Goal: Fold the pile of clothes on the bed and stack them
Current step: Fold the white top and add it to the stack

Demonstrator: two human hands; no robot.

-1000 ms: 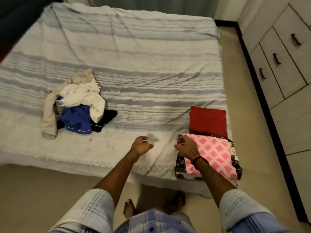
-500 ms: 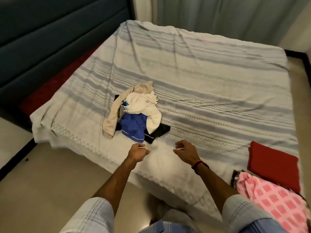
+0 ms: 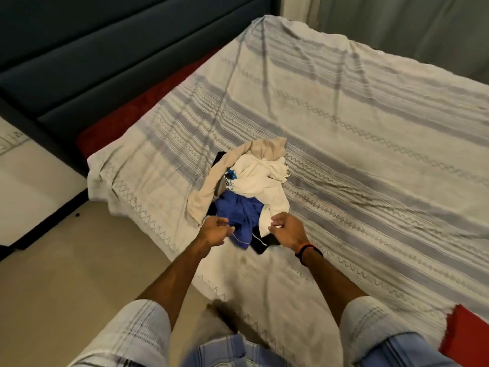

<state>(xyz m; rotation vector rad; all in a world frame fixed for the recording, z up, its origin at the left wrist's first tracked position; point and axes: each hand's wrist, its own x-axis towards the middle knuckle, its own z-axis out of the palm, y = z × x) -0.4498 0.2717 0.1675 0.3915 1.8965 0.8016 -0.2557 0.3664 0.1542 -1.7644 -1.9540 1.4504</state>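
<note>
A loose pile of clothes lies near the bed's front edge: a beige garment, a white garment with a blue print, a blue garment and a black garment underneath. My left hand is curled against the blue garment's near edge. My right hand, with a dark wristband, is curled beside the white garment's lower hem. Whether either hand grips cloth is unclear. A folded red cloth shows at the bottom right corner.
The bed carries a white and grey striped sheet over a red mattress. A dark blue headboard runs along the left. A grey curtain hangs behind. Beige floor and a white cabinet lie to the left.
My view has swung left, away from the folded stack, and closer to the loose pile. Both hands have moved forward from bare sheet to the pile's near edge.
</note>
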